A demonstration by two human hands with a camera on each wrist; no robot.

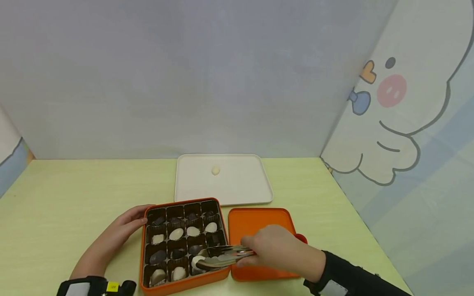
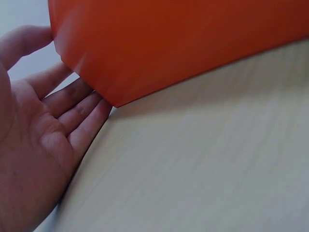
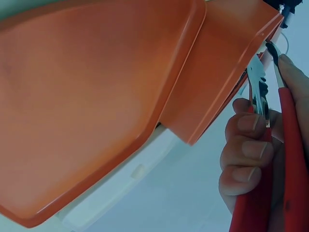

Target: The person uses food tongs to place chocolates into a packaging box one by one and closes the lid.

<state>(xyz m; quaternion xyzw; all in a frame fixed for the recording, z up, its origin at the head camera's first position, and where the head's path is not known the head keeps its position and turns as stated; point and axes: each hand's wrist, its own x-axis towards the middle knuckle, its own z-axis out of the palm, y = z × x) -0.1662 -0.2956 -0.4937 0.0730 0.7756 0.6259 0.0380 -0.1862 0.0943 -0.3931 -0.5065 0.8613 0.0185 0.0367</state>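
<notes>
An orange box [image 1: 200,278] holds a dark tray divided into compartments, with white pieces [image 1: 176,234] and dark pieces [image 1: 158,257] in them; their kind cannot be told. My left hand [image 1: 129,220] touches the box's far left corner, its fingers nearly straight [image 2: 43,116]. Metal tongs with red handles [image 3: 295,159] are in the grip of my right hand [image 1: 272,248]. The tong ends [image 1: 218,261] reach into the box's near right part, at a white piece [image 1: 197,263]. Whether they pinch it is unclear.
Right of the box lies an orange lid [image 1: 259,218], partly under my right hand. Behind stands a white tray [image 1: 240,185] with one small white piece [image 1: 215,170] on it. A grey wall [image 1: 177,82] closes off the table's [image 1: 74,197] back.
</notes>
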